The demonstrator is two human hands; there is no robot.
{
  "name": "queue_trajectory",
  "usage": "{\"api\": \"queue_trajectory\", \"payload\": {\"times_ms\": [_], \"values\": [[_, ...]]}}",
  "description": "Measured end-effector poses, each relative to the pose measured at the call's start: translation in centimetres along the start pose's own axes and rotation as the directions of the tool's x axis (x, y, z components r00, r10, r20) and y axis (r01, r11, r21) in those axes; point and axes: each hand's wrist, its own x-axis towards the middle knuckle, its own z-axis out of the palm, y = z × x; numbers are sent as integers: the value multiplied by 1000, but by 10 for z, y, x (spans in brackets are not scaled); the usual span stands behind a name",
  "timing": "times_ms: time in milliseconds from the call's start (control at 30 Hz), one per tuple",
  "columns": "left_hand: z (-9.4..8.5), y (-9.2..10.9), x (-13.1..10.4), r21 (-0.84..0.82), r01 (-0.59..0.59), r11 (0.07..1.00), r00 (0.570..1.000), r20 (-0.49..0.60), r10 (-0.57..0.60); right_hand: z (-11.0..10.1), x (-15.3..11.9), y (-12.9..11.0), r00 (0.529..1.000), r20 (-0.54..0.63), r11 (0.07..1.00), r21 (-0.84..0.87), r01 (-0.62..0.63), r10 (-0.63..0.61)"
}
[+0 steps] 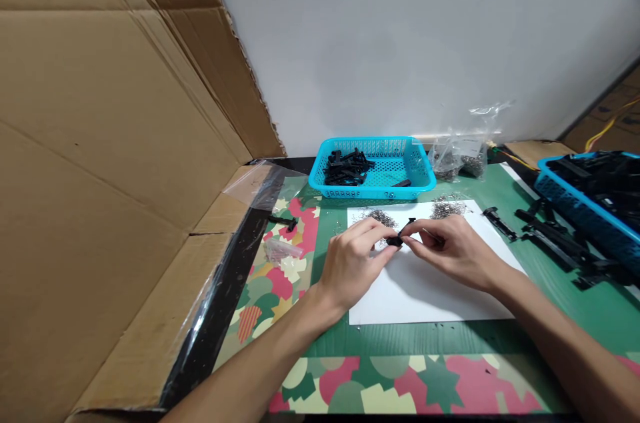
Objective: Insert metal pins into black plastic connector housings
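Note:
My left hand (354, 256) pinches one end of a small black plastic part (395, 241) above a white sheet of paper (430, 299). Fingers and thumb of my right hand (453, 246) close on the same part from the other side, and they hide much of it. Behind my left fingers lies a pile of tiny metal pieces (381, 217) on the paper. A second pile of small metal pieces (447, 208) sits beyond my right hand. What exactly the metal pieces are is too small to tell.
A blue basket (370, 193) with black parts stands at the back. Another blue basket (590, 199), heaped full, is at right beside loose black parts (550, 243). Clear bags (457, 159) lean near the wall. One black part (284, 221) lies left; cardboard (125, 209) walls that side.

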Motion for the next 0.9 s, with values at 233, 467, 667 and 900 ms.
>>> {"api": "queue_trajectory", "payload": {"times_ms": [233, 467, 667, 900], "values": [[-4, 0, 2, -25, -2, 1000, 999, -33, 1, -5, 2, 0, 983, -174, 999, 5, -52, 52], [-7, -2, 7, -88, 76, 993, 989, -118, -87, -8, 0, 5, 940, -336, 998, -11, -69, 61], [-4, -12, 14, -390, 280, 877, 913, -175, -369, -2, 4, 3, 990, 57, 991, 32, -134, 132], [-2, -16, 16, -533, 309, 788, 888, -135, -440, 11, 4, 1, 965, 247, 996, -21, -87, 89]]}}
